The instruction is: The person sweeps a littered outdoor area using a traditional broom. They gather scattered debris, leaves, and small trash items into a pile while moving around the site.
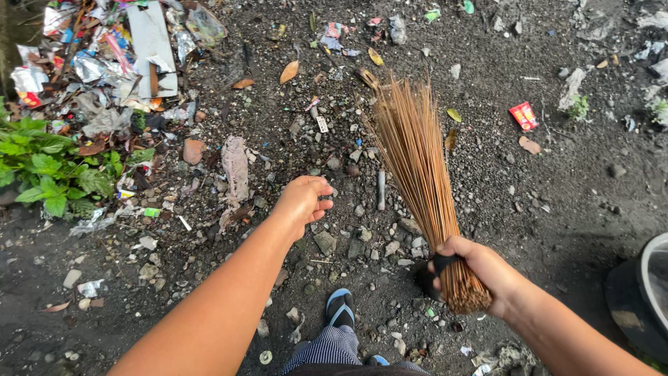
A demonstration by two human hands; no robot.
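Note:
My right hand (pixel 480 271) grips the bound end of a stick broom (pixel 416 160) made of thin brown ribs. Its fanned tips point away from me and reach the dirt ground near a dry leaf. My left hand (pixel 304 198) hangs out over the ground with the fingers loosely curled and nothing in it. It is left of the broom, above small stones and dirt. My foot in a blue sandal (pixel 339 308) stands below, between my two arms.
A pile of wrappers, plastic and cardboard (pixel 118 63) lies at the upper left beside green plants (pixel 49 170). A red wrapper (pixel 523 115) lies at the right. Stones and leaves are scattered about. A dark round container (pixel 637 299) sits at the right edge.

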